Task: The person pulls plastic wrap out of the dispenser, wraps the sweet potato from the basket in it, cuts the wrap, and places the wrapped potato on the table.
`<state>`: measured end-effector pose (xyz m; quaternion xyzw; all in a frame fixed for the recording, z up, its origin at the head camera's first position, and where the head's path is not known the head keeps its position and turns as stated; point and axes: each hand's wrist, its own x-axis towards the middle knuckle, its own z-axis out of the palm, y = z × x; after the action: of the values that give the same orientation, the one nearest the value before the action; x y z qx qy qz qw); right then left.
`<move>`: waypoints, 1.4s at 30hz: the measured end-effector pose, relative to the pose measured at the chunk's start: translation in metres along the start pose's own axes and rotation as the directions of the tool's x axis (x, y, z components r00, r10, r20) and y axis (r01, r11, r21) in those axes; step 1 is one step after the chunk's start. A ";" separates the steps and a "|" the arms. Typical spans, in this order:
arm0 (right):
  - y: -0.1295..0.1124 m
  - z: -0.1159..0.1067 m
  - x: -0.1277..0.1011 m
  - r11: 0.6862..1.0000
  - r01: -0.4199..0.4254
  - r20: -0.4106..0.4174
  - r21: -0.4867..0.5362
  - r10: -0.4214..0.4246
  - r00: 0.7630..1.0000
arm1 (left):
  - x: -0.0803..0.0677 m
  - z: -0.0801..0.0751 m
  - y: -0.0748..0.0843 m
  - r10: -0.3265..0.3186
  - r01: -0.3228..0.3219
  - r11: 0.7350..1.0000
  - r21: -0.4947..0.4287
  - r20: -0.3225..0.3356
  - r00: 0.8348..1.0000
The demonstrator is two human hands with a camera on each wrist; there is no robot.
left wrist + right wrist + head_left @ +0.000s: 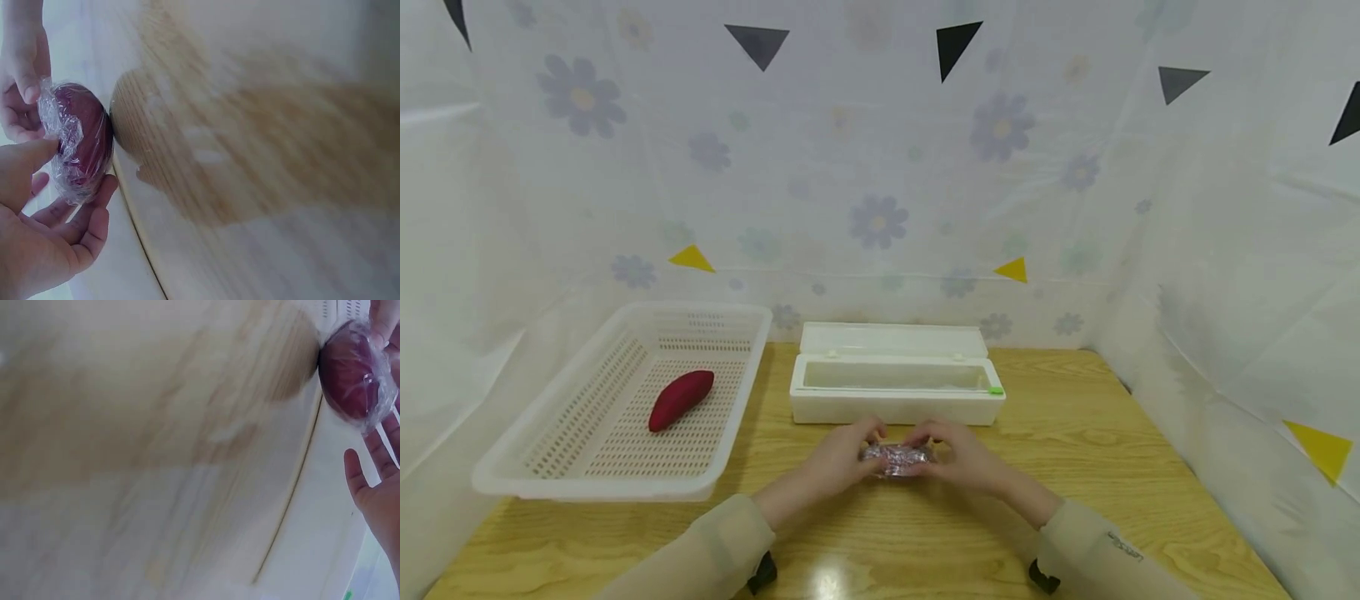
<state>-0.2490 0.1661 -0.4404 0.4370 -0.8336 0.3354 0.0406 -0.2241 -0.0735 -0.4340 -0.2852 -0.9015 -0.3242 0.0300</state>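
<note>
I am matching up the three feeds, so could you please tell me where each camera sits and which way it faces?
Head: worn on the head, looking forward and down at the wooden table, white basket, open white box; both hands and sleeves show, left hand and right hand holding the wrapped sweet potato.
Left wrist: beside the left palm, facing the same item against the tabletop; fingers of both hands show.
Right wrist: beside the right palm, facing it; fingers show.
All three share the wrapped sweet potato.

Both hands (842,458) (966,457) holding wrapped sweet potato (898,458) (plastic film), wooden table (1120,450)
</note>
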 end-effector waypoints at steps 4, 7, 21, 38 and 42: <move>0.003 -0.007 -0.010 0.993 -0.098 -0.016 0.069 0.099 0.995 | 0.001 0.003 -0.002 0.057 -0.057 0.994 0.088 0.001 0.998; 0.006 -0.009 -0.013 0.985 -0.150 -0.020 0.081 0.152 0.988 | 0.001 0.006 -0.004 0.077 -0.076 0.988 0.133 -0.004 0.997; 0.003 -0.004 -0.011 0.987 -0.156 0.003 0.038 0.156 0.988 | 0.003 0.006 0.001 0.053 -0.054 0.992 0.112 0.010 0.999; -0.007 0.006 -0.004 0.989 -0.041 0.024 -0.140 0.045 0.999 | 0.001 0.010 0.006 0.032 -0.033 0.993 0.112 0.017 0.999; -0.009 0.005 -0.004 0.985 -0.059 0.035 -0.163 0.065 0.997 | 0.000 0.007 0.004 -0.014 0.012 0.999 0.037 0.034 0.999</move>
<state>-0.2385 0.1619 -0.4409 0.4128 -0.8720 0.2588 0.0485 -0.2206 -0.0668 -0.4374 -0.2843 -0.9094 -0.3029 0.0175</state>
